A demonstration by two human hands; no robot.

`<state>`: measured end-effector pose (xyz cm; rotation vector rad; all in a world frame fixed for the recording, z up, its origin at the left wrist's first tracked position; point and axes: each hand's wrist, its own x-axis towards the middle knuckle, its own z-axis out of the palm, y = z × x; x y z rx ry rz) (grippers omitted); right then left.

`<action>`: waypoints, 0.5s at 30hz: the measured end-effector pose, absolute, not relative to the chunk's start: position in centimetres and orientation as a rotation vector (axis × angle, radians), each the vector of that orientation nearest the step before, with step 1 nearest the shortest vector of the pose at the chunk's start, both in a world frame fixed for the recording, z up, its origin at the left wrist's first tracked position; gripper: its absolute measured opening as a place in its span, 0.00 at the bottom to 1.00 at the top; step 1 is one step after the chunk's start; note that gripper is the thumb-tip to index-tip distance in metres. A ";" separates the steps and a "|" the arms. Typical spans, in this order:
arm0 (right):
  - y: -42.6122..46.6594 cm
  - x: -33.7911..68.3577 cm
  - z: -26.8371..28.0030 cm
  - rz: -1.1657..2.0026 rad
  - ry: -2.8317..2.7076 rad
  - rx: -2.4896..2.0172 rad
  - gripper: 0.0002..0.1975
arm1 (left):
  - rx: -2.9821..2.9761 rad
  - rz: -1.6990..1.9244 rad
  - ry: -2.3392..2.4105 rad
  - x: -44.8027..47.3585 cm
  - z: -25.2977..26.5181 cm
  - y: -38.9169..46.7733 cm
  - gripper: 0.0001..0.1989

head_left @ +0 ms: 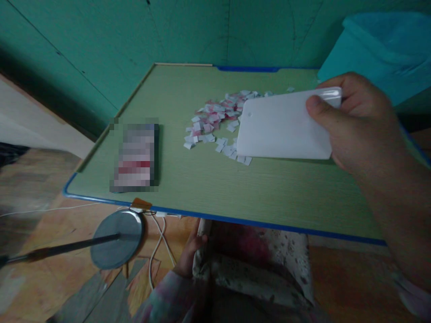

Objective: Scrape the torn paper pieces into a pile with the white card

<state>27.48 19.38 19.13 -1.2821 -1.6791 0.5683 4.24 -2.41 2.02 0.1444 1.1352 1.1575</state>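
Note:
My right hand (357, 121) grips a flat white plastic board (283, 128) by its right end, the thumb lying on top. The board has rounded corners and a small round mark near its left end. It hovers or rests over the right part of a loose pile of small white and pink paper pieces (215, 114), hiding some of them. Below the table's front edge, my left hand (190, 251) is closed on the left edge of a flower-patterned cloth (289, 255). A reddish-pink patch shows inside the cloth's dark hollow.
The pieces lie on a light green table (188, 179) with blue edging. A blurred-out flat object (134, 157) lies at left. A turquoise bag or bin (387, 49) stands at back right. Below left are a round grey base with a pole (116, 242) and white cables (158, 242).

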 end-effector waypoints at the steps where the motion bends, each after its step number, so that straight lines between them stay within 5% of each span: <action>1: 19.5 27.6 19.0 0.506 -1.670 -1.271 0.16 | 0.152 1.171 1.136 4.3 1.8 -2.4 0.34; 15: 19.7 27.4 19.2 0.524 -1.656 -1.370 0.15 | 0.217 1.236 1.232 3.2 -0.7 -2.4 0.26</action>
